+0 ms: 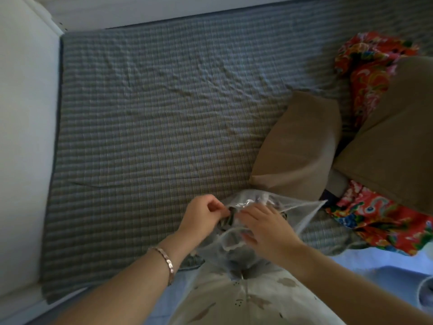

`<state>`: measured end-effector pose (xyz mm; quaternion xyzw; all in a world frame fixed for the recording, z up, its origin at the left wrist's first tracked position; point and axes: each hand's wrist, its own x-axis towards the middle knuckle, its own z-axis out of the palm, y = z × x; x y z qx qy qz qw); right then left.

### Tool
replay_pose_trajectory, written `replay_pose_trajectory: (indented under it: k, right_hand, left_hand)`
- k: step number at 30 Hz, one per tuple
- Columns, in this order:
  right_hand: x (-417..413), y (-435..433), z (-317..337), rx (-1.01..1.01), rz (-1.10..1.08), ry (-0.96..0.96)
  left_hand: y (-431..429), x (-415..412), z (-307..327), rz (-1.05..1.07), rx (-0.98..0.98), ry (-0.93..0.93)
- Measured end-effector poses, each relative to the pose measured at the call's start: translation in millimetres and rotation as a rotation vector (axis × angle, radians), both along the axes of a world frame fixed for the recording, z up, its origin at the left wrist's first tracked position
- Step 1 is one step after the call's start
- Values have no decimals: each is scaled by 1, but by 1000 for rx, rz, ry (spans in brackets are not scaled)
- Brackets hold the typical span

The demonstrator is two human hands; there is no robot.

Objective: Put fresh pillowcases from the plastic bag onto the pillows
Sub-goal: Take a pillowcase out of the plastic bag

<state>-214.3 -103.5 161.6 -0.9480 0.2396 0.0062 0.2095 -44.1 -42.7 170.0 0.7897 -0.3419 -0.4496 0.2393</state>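
A clear plastic bag (pixel 302 211) lies at the near edge of the bed, with folded grey fabric showing inside it. My left hand (pixel 202 213) pinches the bag's rim at its left side. My right hand (pixel 267 227) rests on the bag's opening with its fingers curled over the plastic. Two bare brown pillows lie to the right: a smaller one (pixel 298 143) just beyond the bag and a larger one (pixel 396 137) at the right edge.
The bed (pixel 145 127) is covered by a grey checked sheet. Red floral fabric (pixel 370 64) is bunched behind the pillows, and more of it (pixel 384 221) lies at the near right. A white bed frame (pixel 23 137) runs along the left.
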Motion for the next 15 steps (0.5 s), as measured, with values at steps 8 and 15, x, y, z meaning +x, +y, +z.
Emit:
replay_pose_trajectory:
  k: [8,15]
  right_hand:
    - [-16,-4,-16,248,23,540]
    - [-11,5,-9,334,-129,438]
  left_hand:
    - [10,26,-4,-209,-162,-340]
    - [30,10,-21,-396,260,-174]
